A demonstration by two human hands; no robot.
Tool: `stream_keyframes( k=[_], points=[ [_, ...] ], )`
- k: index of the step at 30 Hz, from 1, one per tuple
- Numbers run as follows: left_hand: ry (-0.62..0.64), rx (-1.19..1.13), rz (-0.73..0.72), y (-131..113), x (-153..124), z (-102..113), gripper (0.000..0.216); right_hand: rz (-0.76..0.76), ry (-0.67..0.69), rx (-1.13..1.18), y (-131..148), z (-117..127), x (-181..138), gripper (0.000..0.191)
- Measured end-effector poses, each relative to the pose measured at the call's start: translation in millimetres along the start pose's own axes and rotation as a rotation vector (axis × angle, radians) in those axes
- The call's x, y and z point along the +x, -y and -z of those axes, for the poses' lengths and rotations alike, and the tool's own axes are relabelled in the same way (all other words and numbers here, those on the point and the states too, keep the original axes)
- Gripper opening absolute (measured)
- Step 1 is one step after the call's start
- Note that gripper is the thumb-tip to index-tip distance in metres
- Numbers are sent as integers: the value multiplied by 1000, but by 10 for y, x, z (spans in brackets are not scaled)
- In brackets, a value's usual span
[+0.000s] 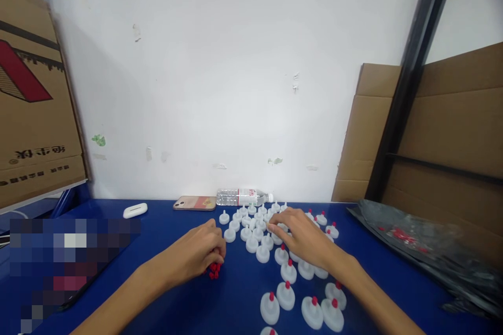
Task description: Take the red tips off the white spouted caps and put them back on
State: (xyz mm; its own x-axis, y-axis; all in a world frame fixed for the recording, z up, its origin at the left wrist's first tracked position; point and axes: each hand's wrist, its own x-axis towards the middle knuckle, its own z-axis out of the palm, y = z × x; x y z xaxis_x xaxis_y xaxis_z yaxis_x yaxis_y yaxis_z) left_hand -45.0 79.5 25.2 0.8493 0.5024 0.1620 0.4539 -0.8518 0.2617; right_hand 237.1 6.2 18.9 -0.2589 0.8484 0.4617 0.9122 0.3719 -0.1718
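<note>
My left hand (207, 250) is closed, fingers curled down at a small pile of red caps (214, 271) on the blue table. Whatever its fingertips pinch is hidden. Among the white nozzle lids (251, 243), my right hand (294, 230) reaches in from the right, thumb and forefinger closed around one at the cluster's edge. Lids in the left and middle of the cluster have bare white spouts. Nearer me and to the right, several white lids with red tips (288, 272) stand on the table, some partly hidden under my right hand and forearm.
A clear bottle (241, 197) lies along the wall beside a phone (195, 203). A white case (135, 210) sits at the back left. On the right lies a plastic bag (412, 246) with red pieces in it. Cardboard (39, 115) stands at the left; a blurred patch covers the lower left.
</note>
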Motion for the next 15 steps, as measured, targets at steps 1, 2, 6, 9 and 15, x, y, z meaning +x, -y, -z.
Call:
stream_keyframes(
  k=[1, 2, 6, 9, 15],
  points=[
    [2, 1, 3, -1, 1, -7, 18, 45, 13, 16, 17, 11, -5, 33],
    [2, -2, 3, 0, 2, -16, 17, 80, 27, 17, 29, 14, -9, 33],
    [2, -40, -8, 8, 6, -58, 15, 190, 56, -20, 42, -20, -19, 40],
    [4, -35, -4, 15, 3, -80, 15, 226, 60, -19, 49, -43, -24, 42],
    [-134, -17, -17, 12, 12, -75, 10, 212, 24, -39, 68, -23, -13, 29]
  ],
)
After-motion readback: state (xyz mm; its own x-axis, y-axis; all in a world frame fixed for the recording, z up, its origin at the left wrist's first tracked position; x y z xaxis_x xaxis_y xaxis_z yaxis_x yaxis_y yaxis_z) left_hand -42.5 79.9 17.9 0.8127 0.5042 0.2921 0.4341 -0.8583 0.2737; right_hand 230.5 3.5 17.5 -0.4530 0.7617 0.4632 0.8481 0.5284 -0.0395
